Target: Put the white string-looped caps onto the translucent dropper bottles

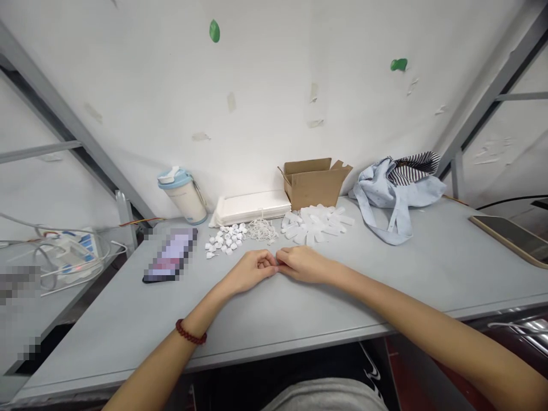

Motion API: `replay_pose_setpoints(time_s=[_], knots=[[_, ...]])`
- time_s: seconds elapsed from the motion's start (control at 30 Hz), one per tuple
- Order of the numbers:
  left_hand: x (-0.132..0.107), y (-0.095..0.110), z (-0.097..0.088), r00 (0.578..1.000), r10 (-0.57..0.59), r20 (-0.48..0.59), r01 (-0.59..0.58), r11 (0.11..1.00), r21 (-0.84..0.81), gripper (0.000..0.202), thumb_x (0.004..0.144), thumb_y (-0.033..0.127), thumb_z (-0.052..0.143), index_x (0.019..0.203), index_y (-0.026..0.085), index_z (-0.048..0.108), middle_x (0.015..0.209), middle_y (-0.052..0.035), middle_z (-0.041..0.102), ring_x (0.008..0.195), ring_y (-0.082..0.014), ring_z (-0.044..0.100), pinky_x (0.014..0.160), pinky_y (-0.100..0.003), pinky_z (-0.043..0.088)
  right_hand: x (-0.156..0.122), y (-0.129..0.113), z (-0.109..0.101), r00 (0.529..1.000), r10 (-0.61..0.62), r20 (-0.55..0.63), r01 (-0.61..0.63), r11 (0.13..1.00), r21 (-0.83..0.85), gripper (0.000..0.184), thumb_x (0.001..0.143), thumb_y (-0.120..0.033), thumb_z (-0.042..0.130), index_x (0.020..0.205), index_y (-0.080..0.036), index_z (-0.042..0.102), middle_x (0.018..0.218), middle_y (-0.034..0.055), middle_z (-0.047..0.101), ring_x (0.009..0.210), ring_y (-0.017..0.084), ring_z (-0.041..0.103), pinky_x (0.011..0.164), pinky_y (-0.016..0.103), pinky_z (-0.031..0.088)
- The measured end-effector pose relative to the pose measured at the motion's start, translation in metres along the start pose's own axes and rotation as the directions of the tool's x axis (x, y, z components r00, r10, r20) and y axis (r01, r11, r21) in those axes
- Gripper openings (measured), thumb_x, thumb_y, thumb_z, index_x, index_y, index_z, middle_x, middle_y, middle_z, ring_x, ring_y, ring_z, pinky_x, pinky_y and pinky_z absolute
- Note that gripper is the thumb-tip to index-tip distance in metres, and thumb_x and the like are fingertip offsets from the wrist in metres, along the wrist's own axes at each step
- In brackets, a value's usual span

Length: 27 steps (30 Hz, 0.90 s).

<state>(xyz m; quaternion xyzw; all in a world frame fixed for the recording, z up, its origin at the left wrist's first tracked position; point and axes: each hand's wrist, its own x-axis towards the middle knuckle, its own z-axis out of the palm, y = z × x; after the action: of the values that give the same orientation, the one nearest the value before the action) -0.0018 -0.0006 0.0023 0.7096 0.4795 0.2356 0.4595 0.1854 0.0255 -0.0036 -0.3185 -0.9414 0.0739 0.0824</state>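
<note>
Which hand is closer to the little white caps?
Left. The left hand is just to the near right of the little white caps; the right hand is farther to their right, past the left hand.

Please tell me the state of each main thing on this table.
Bare left hand: curled.
Bare right hand: curled, touching left.
Brown cardboard box: open.
Cream cylindrical cup: lidded, standing.
Blue cloth bag: slumped, open.
Dark rectangular phone: screen lit.
Tan-edged phone: screen dark.
Small white plastic caps: scattered loose.
Translucent flat plastic pieces: heaped.
Thin white strands: heaped.
</note>
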Motion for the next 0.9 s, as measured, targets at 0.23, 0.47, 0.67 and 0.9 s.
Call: replay_pose_setpoints(time_s=[0.23,0.47,0.67,0.9], knots=[[0.0017,-0.003,0.0007,1.0,0.016,0.007,-0.016,1.0,-0.012,0.016,0.078,0.032,0.06,0.079,0.016,0.057,0.062,0.005,0.049,0.058,-0.011,0.044,0.054,-0.023,0.033,0.0004,0.0008,0.0018,1.0,0.0,-0.014,0.0,1.0,0.002,0.024,0.095,-0.031,0.043,0.089,-0.013,0.057,0.082,0.0061,0.062,0.063,0.014,0.052,0.055,0.027,0.026],[0.0006,-0.002,0.0002,1.0,0.007,0.012,-0.007,1.0,-0.018,0.016,0.078,0.031,0.06,0.078,0.016,0.058,0.062,0.0046,0.049,0.058,-0.0108,0.043,0.054,-0.023,0.033,0.0007,0.0014,0.0019,1.0,-0.005,0.0,0.005,1.0,-0.004,0.022,0.095,-0.03,0.044,0.09,-0.013,0.057,0.083,0.0064,0.062,0.064,0.014,0.053,0.056,0.027,0.028],[0.0005,-0.0006,-0.0005,1.0,0.019,0.023,-0.019,1.0,-0.011,0.016,0.079,0.031,0.06,0.078,0.016,0.058,0.062,0.0043,0.048,0.059,-0.0108,0.042,0.055,-0.023,0.033,-0.0002,0.0012,0.0004,1.0,0.011,0.014,-0.011,1.0,-0.007,0.023,0.095,-0.032,0.044,0.09,-0.013,0.057,0.083,0.0061,0.062,0.064,0.014,0.053,0.054,0.026,0.026],[0.0006,-0.0028,-0.0004,0.998,0.059,-0.009,-0.059,0.998,-0.003,0.017,0.08,0.032,0.06,0.077,0.017,0.053,0.062,0.0053,0.045,0.059,-0.0105,0.041,0.055,-0.023,0.033,0.0013,-0.0005,-0.0003,1.0,0.013,0.018,-0.012,1.0,-0.012,0.024,0.096,-0.031,0.042,0.092,-0.013,0.058,0.084,0.0071,0.063,0.065,0.014,0.054,0.056,0.027,0.027]])
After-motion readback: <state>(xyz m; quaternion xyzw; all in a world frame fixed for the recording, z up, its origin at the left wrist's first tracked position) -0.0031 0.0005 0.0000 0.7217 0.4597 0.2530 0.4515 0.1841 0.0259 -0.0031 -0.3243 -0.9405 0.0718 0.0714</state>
